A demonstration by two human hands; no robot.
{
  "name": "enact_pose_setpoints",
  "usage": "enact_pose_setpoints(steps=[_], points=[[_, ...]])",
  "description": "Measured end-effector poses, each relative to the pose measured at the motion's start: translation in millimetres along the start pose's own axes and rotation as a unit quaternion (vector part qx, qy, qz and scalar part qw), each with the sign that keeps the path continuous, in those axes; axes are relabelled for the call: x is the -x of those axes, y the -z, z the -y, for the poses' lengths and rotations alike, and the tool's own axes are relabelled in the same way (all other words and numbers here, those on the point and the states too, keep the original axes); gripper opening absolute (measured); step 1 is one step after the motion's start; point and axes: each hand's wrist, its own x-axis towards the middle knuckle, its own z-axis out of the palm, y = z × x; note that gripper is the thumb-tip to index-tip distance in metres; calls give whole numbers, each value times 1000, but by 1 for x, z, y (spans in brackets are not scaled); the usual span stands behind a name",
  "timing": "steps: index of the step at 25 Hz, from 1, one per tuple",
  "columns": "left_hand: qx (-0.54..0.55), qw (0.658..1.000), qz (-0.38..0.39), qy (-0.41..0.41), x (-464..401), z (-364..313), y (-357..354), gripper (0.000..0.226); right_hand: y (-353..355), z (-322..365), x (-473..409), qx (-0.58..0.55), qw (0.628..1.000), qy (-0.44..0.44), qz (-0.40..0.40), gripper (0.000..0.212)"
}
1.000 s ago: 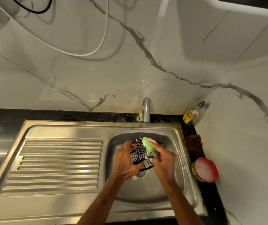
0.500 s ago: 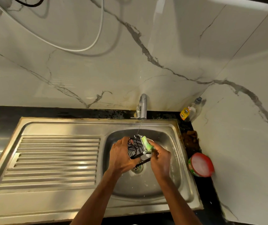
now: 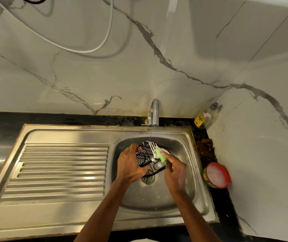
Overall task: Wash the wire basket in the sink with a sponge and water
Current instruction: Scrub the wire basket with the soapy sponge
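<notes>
A black wire basket point(image 3: 144, 153) is held tilted over the steel sink bowl point(image 3: 183, 180), above the drain. My left hand point(image 3: 130, 165) grips its left side with curled fingers. My right hand point(image 3: 175, 172) holds a green sponge point(image 3: 160, 155) pressed against the basket's right wall, where white soap foam coats the wires. A thin stream of water falls from the tap point(image 3: 154, 112) onto the basket's top edge.
A ribbed steel draining board point(image 3: 59, 172) lies left of the bowl. A dish-soap bottle point(image 3: 203, 117) stands in the back right corner. A red-lidded tub point(image 3: 216, 175) sits on the dark counter right of the sink, near a brown scrubber point(image 3: 207, 145). A white cable point(image 3: 87, 49) hangs on the marble wall.
The basket has been turned and tilted in my left hand. My right hand has slid the sponge along its right side, leaving more foam on the wires.
</notes>
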Motion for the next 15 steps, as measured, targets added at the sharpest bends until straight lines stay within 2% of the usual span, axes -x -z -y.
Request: enact_pose_setpoints(steps=[3, 6, 9, 12, 15], points=[[3, 1000, -15, 3, -1, 1, 1, 74, -7, 6, -5, 0, 999, 45, 17, 55], [5, 1000, -12, -5, -2, 5, 1, 74, -7, -1, -5, 7, 1000, 3, 2, 56], [32, 999, -20, 16, 2, 4, 3, 75, -6, -2, -13, 23, 998, 50, 32, 52], [-1, 1000, -9, -7, 1, 0, 0, 79, -12, 0, -29, 7, 999, -6, 38, 52], [2, 1000, -11, -7, 1, -3, 0, 76, -6, 6, -38, -6, 997, 5, 73, 49]])
